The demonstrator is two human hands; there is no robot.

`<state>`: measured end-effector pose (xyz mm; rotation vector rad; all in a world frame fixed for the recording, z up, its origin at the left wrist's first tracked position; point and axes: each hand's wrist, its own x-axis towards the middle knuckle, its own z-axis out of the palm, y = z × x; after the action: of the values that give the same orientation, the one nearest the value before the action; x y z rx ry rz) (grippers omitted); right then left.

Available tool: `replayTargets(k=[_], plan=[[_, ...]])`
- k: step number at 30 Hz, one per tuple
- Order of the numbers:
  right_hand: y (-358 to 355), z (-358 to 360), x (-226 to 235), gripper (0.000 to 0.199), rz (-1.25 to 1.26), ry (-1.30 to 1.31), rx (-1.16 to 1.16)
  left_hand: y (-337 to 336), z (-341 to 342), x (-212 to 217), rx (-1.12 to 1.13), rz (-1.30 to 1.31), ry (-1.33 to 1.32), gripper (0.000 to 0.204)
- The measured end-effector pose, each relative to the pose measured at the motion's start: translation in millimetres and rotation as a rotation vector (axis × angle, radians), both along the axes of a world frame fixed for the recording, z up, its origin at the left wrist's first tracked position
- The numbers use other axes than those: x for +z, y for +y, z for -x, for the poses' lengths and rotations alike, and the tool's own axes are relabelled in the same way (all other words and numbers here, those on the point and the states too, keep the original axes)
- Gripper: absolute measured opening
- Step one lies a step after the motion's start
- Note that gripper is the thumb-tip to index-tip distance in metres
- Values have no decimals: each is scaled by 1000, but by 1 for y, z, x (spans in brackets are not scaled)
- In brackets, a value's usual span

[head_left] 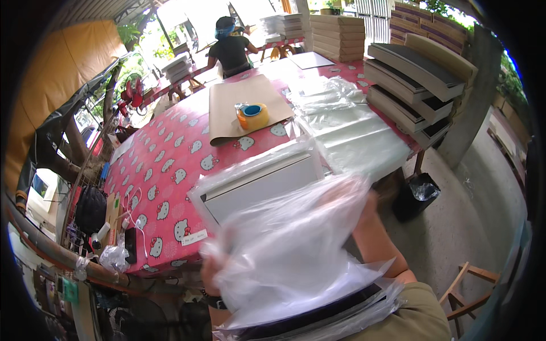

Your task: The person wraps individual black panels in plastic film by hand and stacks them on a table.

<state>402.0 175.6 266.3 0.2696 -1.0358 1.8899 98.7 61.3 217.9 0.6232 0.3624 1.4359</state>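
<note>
A transparent plastic bag, smeared by motion, spreads between my two hands in front of me. My left hand grips its left side, the fingers partly covered by plastic. At the upper right of the bag, my right hand shows blurred through the film and holds it. Below, a flat item with a dark edge and plastic around it lies close against my body; I cannot make out its kind. Just beyond the bag, a white flat panel with a dark strip lies in plastic on the table.
On the pink patterned table lie brown board, tape rolls and a stack of plastic bags. Thick book-like stacks stand right. A black bin is below. Another person sits beyond the table.
</note>
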Motion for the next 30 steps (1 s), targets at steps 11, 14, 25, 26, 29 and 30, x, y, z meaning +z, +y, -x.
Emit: replayTargets(k=[11, 14, 25, 26, 29, 30], plan=[[11, -7, -32, 36, -197, -290, 131, 29, 34, 24, 339, 87, 276, 44], [36, -26, 2, 32, -45, -746, -709, 63, 39, 47, 271, -92, 754, 52], [8, -2, -1, 19, -654, -875, -1500, 54, 11, 40, 1104, -531, 1686, 42], [4, -6, 6, 14, -475, -929, -1299, 46, 14, 42, 1088, -561, 1658, 38], [-3, -21, 35, 6, 104, -854, -550, 35, 29, 32, 1061, -218, 1380, 14], [0, -25, 34, 7, 188, -806, -445, 37, 32, 29, 1041, -84, 1242, 14]])
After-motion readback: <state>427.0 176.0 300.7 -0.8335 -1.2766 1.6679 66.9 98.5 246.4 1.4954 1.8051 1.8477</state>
